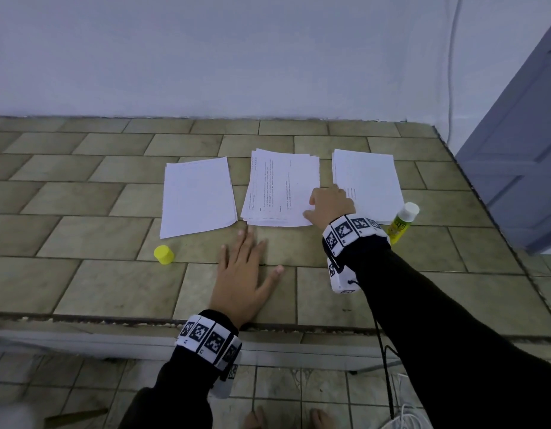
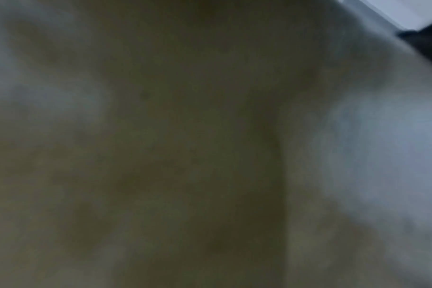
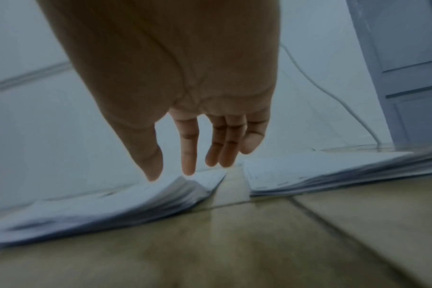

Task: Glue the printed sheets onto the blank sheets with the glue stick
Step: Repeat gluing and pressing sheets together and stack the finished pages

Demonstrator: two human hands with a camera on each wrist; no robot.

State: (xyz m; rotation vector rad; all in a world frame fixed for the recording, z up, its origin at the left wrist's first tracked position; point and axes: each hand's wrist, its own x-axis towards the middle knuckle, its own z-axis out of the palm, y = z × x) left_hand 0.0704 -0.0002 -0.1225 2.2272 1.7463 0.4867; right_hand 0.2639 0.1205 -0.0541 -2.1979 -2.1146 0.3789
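Observation:
Three paper stacks lie side by side on the tiled surface: a blank stack (image 1: pixel 198 196) at left, a printed stack (image 1: pixel 280 187) in the middle, and a third stack (image 1: pixel 367 184) with faint print at right. My right hand (image 1: pixel 326 205) reaches down onto the near right corner of the printed stack (image 3: pixel 111 204). Its thumb and index finger (image 3: pixel 189 155) are straight and touch that slightly raised corner. My left hand (image 1: pixel 246 267) lies flat on the tiles in front of the printed stack, fingers spread. The yellow-green glue stick (image 1: pixel 402 222) lies beside the right stack. The left wrist view is a dark blur.
A loose yellow cap (image 1: pixel 164 254) sits on the tiles near the blank stack's front corner. A white wall (image 1: pixel 268 57) runs behind the papers, with a grey door (image 1: pixel 521 156) at right. The tiled surface ends in a front edge (image 1: pixel 144 320) close to me. A cable hangs down the wall.

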